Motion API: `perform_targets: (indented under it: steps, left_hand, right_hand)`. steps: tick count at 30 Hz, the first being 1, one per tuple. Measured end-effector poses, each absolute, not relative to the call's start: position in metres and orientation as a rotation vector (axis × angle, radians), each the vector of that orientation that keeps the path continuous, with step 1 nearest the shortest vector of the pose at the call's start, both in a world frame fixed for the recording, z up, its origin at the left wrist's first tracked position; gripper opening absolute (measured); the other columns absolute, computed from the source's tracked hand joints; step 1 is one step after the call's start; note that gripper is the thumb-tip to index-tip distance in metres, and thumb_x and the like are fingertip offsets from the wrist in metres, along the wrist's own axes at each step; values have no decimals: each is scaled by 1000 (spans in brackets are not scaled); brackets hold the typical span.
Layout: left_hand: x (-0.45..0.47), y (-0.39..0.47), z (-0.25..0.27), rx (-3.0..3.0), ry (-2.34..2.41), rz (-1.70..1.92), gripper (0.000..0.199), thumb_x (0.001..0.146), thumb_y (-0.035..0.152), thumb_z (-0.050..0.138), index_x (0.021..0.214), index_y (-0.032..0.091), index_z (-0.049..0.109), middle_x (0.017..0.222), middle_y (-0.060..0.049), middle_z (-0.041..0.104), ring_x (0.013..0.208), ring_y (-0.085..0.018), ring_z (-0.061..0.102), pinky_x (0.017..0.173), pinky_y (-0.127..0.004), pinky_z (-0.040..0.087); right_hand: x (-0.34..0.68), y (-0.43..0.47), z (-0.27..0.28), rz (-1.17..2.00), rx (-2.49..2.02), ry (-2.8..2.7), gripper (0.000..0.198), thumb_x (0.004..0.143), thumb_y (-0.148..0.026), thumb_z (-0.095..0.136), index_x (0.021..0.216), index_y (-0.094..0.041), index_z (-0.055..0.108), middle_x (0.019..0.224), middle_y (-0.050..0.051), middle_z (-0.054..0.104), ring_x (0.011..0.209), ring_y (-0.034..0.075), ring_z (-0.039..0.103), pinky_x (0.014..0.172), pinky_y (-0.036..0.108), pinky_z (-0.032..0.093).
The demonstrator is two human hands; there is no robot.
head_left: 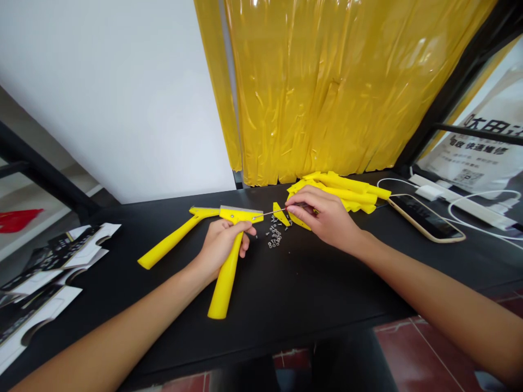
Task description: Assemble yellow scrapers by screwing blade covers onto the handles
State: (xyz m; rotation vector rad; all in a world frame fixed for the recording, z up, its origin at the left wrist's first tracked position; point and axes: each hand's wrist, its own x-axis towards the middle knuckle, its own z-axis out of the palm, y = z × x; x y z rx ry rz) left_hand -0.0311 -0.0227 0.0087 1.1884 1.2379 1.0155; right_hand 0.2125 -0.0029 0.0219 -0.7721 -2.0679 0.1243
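My left hand [229, 239] is closed around the neck of a yellow scraper [223, 283], whose handle points toward me. Along the top edge of its head runs a grey metal blade. A thin screwdriver [272, 213] is pinched in my right hand [321, 212], its shaft level and its tip at the right end of the scraper head, by a screw. Left of my left hand lies a second yellow scraper [167, 242]. Between my hands are loose screws and nuts [274, 238] and a small yellow plate [280, 214].
Behind my right hand is a pile of yellow handles [347, 190]. To the right lie a phone [427, 218] and a white power strip [466, 201] with cables. Printed cards [61, 277] are stacked at the left of the black table [302, 294]. Yellow plastic sheeting [327, 98] hangs behind.
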Motion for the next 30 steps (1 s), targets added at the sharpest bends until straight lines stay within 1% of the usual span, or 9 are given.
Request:
perform_targets:
  steps: [8,13,17,19,21,24,27,28,30]
  left_hand:
    - [-30,-23,9,1208,1240,1022,24,81,33,68,71,11,70,45,-2,58,37,-11,51,40,-22,36]
    - [-31,-25,10,1318,1249,1019,27,82,36,68,71,12,69,47,-2,59,38,-13,54,41,-23,41]
    - [-31,-30,14,1447,1255,1031,28,83,37,67,73,12,69,50,-2,61,40,-15,57,43,-25,45]
    - [-31,-32,17,1493,1270,1042,27,84,37,67,73,12,69,51,-2,62,41,-15,58,43,-26,46]
    - [-32,-33,19,1512,1293,1054,26,84,36,67,73,12,69,51,-2,62,41,-15,58,44,-26,46]
    - [-32,-33,20,1517,1331,1068,27,84,36,66,73,12,68,51,-3,62,42,-15,58,44,-26,46]
    - [-33,-33,20,1529,1342,1064,26,84,35,66,73,12,69,52,-3,62,42,-15,59,45,-26,46]
    - [-33,-33,19,1529,1340,1060,25,84,35,67,73,12,69,52,-3,63,42,-15,59,45,-26,47]
    - [-32,-32,19,1514,1340,1058,25,83,35,67,73,12,68,52,-3,63,43,-15,59,45,-26,48]
  right_hand:
    - [210,-4,20,78,-759,-2088,11,97,-20,58,101,-19,68,94,6,67,84,16,62,74,29,49]
    - [210,-3,20,12,-786,-2068,9,97,-23,59,97,-19,68,90,5,70,83,17,64,77,30,50]
    - [212,-8,21,-61,-793,-2131,15,100,-28,55,104,-20,66,94,5,71,85,18,66,78,31,50]
    - [212,-13,23,-75,-794,-2182,19,99,-30,54,113,-19,62,100,6,71,87,19,67,77,31,50]
    - [211,-16,24,-64,-808,-2206,21,99,-30,53,116,-18,58,102,7,71,86,19,68,73,30,50]
    - [211,-17,24,-64,-908,-2210,17,102,-31,48,106,-18,58,93,6,72,76,18,68,65,29,47]
    - [212,-16,26,-92,-1051,-2199,26,103,-39,44,96,-19,59,82,4,72,67,18,66,59,29,42]
    - [213,-16,26,-74,-1069,-2215,27,103,-41,43,96,-19,59,82,4,72,67,19,66,59,30,41]
    - [213,-16,27,-5,-1045,-2278,25,103,-41,44,105,-19,57,90,5,73,75,20,68,62,30,43]
